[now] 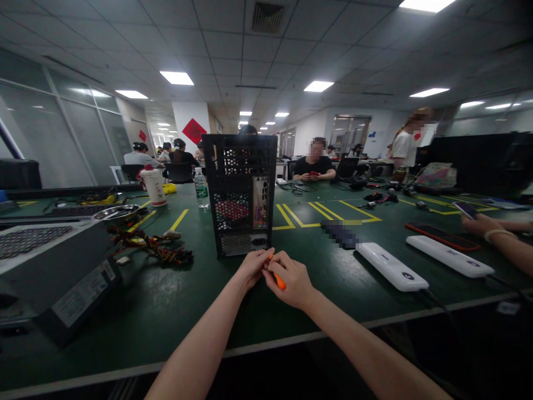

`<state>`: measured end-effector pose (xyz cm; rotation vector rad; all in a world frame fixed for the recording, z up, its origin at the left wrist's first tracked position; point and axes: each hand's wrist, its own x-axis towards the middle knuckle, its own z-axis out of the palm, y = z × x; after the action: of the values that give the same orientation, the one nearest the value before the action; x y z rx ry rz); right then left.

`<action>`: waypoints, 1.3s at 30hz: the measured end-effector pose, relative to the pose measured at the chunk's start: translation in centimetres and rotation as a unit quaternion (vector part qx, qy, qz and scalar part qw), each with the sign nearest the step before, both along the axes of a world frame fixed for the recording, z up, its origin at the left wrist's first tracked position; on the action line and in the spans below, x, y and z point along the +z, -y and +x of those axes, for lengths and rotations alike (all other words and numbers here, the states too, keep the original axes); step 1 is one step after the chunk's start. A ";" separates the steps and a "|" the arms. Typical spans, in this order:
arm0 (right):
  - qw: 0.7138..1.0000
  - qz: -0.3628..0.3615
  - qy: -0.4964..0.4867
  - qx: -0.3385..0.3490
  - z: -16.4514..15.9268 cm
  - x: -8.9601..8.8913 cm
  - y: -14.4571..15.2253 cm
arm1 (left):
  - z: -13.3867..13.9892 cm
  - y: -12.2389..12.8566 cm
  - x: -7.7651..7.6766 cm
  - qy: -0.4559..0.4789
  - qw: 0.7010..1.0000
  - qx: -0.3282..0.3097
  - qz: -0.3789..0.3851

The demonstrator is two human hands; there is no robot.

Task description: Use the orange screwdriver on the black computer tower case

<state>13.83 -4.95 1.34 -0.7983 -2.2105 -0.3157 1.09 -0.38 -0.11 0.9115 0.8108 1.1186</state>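
Note:
A black computer case [210, 222] stands upright on the green table, its back panel with vents and ports facing me. My right hand [291, 280] is closed around a screwdriver with an orange handle [280, 281], at the lower right corner of the case. Close against it, my left hand [253, 268] has its fingertips pinched together by the same corner. What lies between those fingertips is too small to make out. The screwdriver's tip is hidden by my fingers.
A metal power supply unit [70, 278] sits at the left, with a bundle of cables [166, 253] beside it. Behind are a water bottle [201, 191] and a white cup [154, 188]. White power banks [391, 266] lie at right, near another person's hand [483, 226] holding a phone.

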 end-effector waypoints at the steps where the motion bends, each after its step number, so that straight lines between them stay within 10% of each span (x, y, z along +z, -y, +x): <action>1: 1.000 -0.001 -0.020 -0.008 0.0 0.0 -0.1 | 0.0 0.0 0.1 0.007 1.000 0.009 -0.002; 11: 0.988 -0.028 -0.098 -0.116 0.6 0.4 -0.2 | -0.7 -1.0 -0.1 0.005 0.993 0.117 -0.029; 26: 0.999 0.000 0.029 -0.022 0.5 0.2 0.0 | -0.7 -0.9 0.0 -0.008 0.993 0.116 -0.033; 39: 0.998 -0.031 -0.047 -0.008 0.5 0.3 -0.3 | -0.8 -1.0 -0.3 -0.005 0.993 0.114 -0.025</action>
<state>14.35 -4.64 1.61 -0.8472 -2.1349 -0.2143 0.29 0.63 -0.36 0.7969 0.9658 1.2855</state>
